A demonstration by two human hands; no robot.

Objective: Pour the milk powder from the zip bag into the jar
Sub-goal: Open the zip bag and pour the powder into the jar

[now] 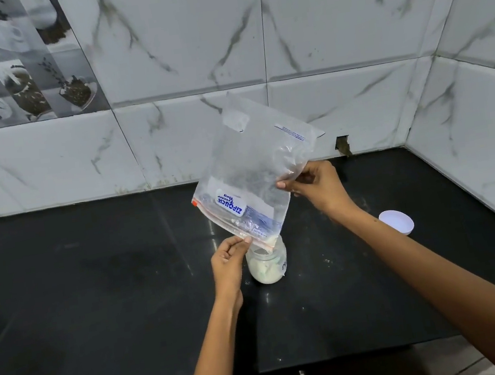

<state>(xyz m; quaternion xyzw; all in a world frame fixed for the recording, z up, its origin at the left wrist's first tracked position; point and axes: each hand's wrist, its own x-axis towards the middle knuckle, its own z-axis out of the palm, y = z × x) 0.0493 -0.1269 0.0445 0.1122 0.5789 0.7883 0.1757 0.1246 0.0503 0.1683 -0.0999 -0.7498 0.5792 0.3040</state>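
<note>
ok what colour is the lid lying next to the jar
White, seen in the head view: the lid lies on the black counter.

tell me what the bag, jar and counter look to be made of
Bag: thin clear plastic film; it creases and the tiles show through it.
Jar: clear glass or hard plastic, cannot tell which; white powder shows through its wall.
Counter: polished black stone, probably granite; glossy, with faint reflections.

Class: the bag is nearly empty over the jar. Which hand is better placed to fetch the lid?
The right hand: the white lid lies beside that forearm, while the left hand pinches the bag at the jar.
</note>
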